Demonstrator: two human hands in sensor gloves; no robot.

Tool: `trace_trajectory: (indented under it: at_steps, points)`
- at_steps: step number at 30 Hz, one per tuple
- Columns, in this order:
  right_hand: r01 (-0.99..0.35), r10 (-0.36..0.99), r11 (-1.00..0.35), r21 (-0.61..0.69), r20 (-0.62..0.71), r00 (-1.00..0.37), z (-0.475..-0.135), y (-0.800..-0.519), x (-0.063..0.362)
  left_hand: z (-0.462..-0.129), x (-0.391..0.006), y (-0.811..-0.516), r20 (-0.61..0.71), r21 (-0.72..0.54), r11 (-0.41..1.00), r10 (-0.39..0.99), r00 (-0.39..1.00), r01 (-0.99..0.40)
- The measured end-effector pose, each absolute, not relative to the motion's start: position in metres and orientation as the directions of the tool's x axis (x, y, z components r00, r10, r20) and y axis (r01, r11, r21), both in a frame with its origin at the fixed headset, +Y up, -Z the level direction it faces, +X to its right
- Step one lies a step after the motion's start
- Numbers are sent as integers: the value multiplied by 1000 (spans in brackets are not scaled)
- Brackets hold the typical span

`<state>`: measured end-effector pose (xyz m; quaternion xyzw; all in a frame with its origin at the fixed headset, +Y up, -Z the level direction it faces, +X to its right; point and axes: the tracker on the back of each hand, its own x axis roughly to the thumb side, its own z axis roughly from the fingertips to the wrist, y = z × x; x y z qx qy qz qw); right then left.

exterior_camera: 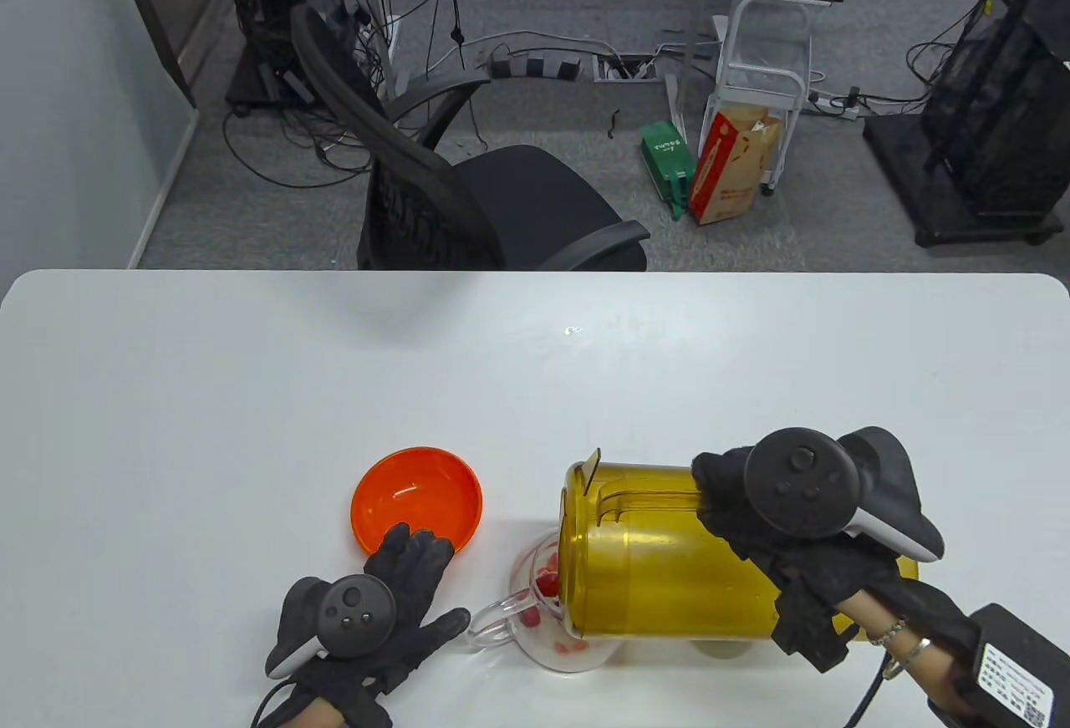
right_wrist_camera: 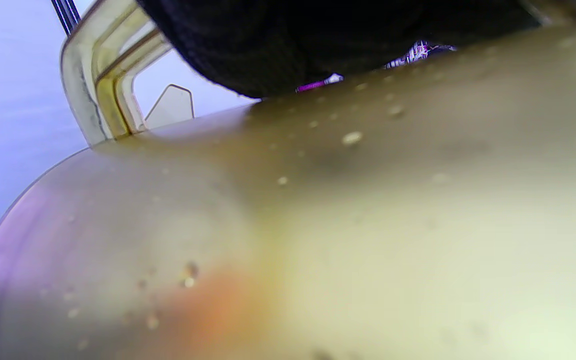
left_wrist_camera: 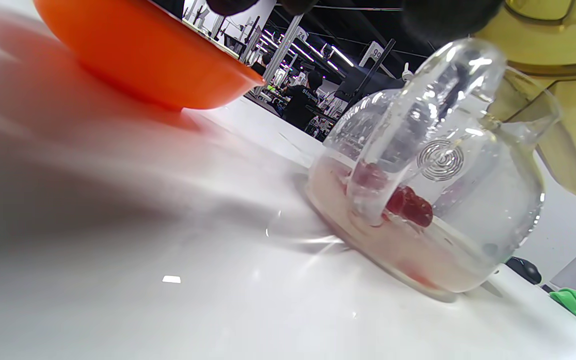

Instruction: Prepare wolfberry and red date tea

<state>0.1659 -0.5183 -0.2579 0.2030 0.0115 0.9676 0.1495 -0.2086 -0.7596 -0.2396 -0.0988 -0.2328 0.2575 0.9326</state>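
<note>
A yellow see-through pitcher (exterior_camera: 669, 569) is tipped on its side, its mouth over a glass teapot (exterior_camera: 547, 628). My right hand (exterior_camera: 723, 502) grips the pitcher's handle (right_wrist_camera: 103, 85). The pitcher's wall (right_wrist_camera: 318, 225) fills the right wrist view. The teapot (left_wrist_camera: 433, 200) holds red dates (left_wrist_camera: 410, 205) in shallow pinkish water. My left hand (exterior_camera: 422, 586) lies open with fingers spread, between the orange bowl (exterior_camera: 415, 498) and the teapot's handle (exterior_camera: 493, 623). Its fingertips reach the bowl's near rim. Whether it touches the teapot handle I cannot tell. The bowl (left_wrist_camera: 143, 55) looks empty.
The white table (exterior_camera: 251, 394) stretches wide to the left and the back. A black office chair (exterior_camera: 468, 201) stands behind its far edge. A pale round object (exterior_camera: 720, 649) lies partly hidden under the pitcher near the front edge.
</note>
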Motion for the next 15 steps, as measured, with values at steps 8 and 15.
trace_trajectory:
  at_steps: [8, 15]
  points:
    - [-283, 293, -955, 85, 389, -873, -258, -518, 165, -239, -209, -760, 385, -305, 848, 527, 758, -434]
    - [-281, 293, -956, 89, 389, -873, -258, -518, 164, -239, -209, -760, 384, -305, 849, 524, 760, -431]
